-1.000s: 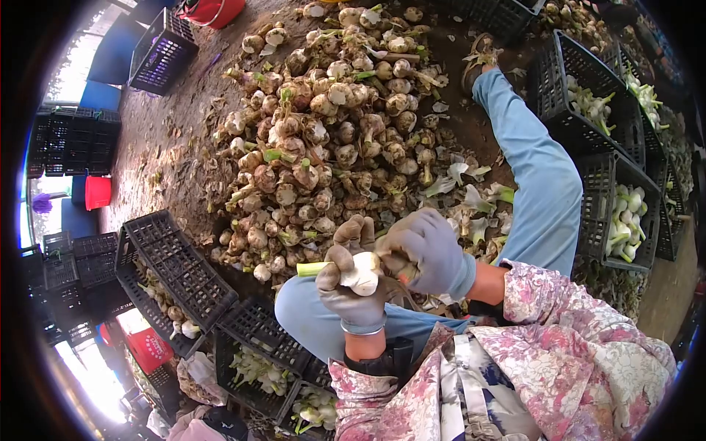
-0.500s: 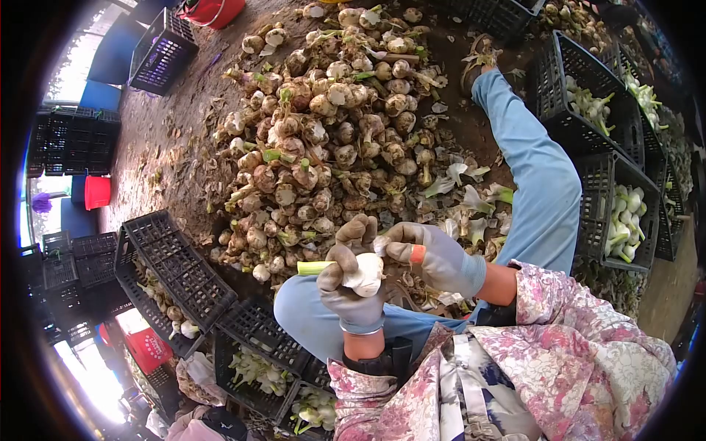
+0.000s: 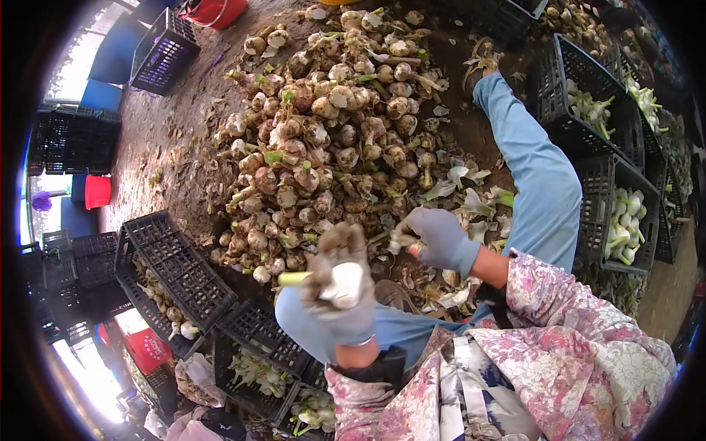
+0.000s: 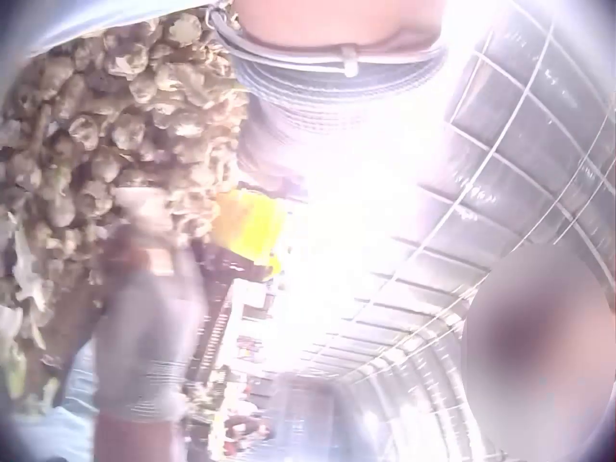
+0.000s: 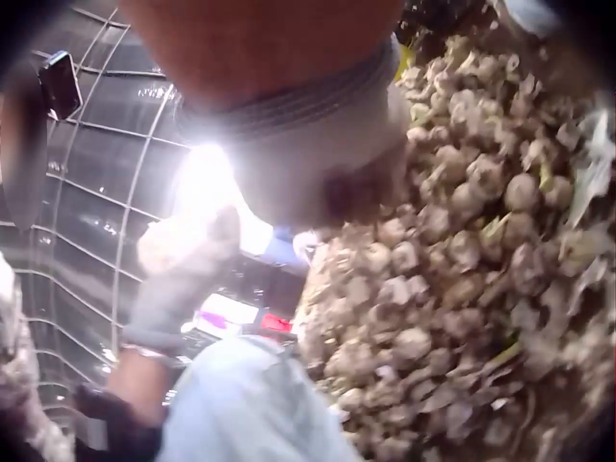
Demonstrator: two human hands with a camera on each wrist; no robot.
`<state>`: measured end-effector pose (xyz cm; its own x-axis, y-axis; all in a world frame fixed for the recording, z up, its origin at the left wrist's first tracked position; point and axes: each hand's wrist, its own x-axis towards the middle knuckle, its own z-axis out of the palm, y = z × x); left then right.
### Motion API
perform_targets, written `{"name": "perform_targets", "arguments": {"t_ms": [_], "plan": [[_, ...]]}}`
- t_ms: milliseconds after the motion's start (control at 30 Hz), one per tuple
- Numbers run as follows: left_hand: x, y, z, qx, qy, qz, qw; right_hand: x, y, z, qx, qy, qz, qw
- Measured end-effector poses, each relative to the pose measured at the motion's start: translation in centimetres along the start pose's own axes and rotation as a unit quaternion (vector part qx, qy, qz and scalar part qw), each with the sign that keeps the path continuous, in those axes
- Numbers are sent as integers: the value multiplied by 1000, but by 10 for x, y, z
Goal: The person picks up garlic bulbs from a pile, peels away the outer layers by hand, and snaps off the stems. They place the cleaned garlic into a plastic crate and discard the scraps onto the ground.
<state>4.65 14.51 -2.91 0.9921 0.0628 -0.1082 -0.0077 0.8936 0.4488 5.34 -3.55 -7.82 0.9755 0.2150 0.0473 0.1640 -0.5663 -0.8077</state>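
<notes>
In the head view, my gloved left hand [image 3: 337, 305] holds a white garlic bulb [image 3: 344, 283] with its cut green stem [image 3: 294, 278] pointing left. The hand is blurred, its palm up around the bulb. To its right and apart from it, my gloved right hand [image 3: 440, 239] has curled fingers with a pale scrap of peel [image 3: 396, 245] at their tips; an orange band circles one finger. The left wrist view shows the right hand [image 4: 149, 332], blurred, with a pale piece at its fingertips. Glare covers much of the left hand [image 5: 183, 284] in the right wrist view.
A large pile of garlic bulbs [image 3: 323, 132] lies on the ground in front. Black crates with white garlic [image 3: 625, 220] stand at the right; more crates [image 3: 176, 268] are at the left. Loose peels [image 3: 478, 202] lie beside the bent right leg [image 3: 540, 169].
The left hand has moved slightly left and down with the bulb. The right hand first drew back from the bulb with a pale scrap; it is now a little farther up and away.
</notes>
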Motion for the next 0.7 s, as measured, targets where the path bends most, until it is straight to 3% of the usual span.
{"name": "perform_targets", "arguments": {"t_ms": [33, 67, 100, 133, 167, 200, 233, 267, 300, 333, 400, 433, 467, 500, 533, 567, 600, 633, 667, 700], "plan": [[-2, 18, 18, 14, 41, 17, 999, 2, 15, -2, -99, -131, 27, 986], [3, 39, 6, -9, -38, 53, 998, 6, 29, -3, -194, -259, 55, 945], [7, 69, 1, 81, -88, 99, 988, 9, 47, -1, -194, -259, 54, 945], [-2, 100, 6, 134, 35, 164, 977, 14, 66, 2, -229, -235, 37, 944], [4, 141, -10, 138, -20, 217, 966, 22, 80, 5, -263, -210, 20, 941], [5, 181, -16, 57, 11, 247, 967, 34, 88, 8, -262, -209, 19, 942], [0, 236, -46, 126, 34, 312, 941, 48, 93, 13, -265, -161, 69, 948], [-3, 274, -50, 134, 262, 404, 866, 63, 95, 16, -265, -112, 119, 950], [-16, 368, -152, 444, 289, 501, 684, 79, 94, 19, -262, -111, 117, 952], [-10, 344, -103, 374, 386, 439, 720, 95, 91, 24, -295, -144, 158, 931], [-12, 331, -92, 318, 422, 378, 760, 118, 102, 32, -324, -172, 197, 909], [-14, 301, -73, 387, 396, 377, 742, 127, 121, 43, -333, -224, 211, 891], [-22, 316, -99, 397, 415, 375, 728, 133, 130, 50, -343, -277, 224, 869], [-14, 256, -53, 400, 401, 364, 739, 137, 120, 45, -348, -269, 223, 870], [-11, 223, -42, 396, 358, 335, 776, 135, 122, 45, -351, -267, 220, 870], [-10, 189, -30, 386, 253, 245, 853, 128, 127, 46, -279, -214, 221, 910], [-3, 138, 4, 363, 253, 195, 875, 121, 128, 46, -206, -158, 218, 941], [-1, 105, 9, 341, 188, 107, 915, 112, 107, 39, -178, -131, 206, 953], [0, 77, 11, 315, 119, 18, 941, 98, 102, 39, -45, -70, 141, 986], [-2, 45, 17, 361, 127, -10, 924, 86, 78, 30, 44, -56, 76, 995]]}}
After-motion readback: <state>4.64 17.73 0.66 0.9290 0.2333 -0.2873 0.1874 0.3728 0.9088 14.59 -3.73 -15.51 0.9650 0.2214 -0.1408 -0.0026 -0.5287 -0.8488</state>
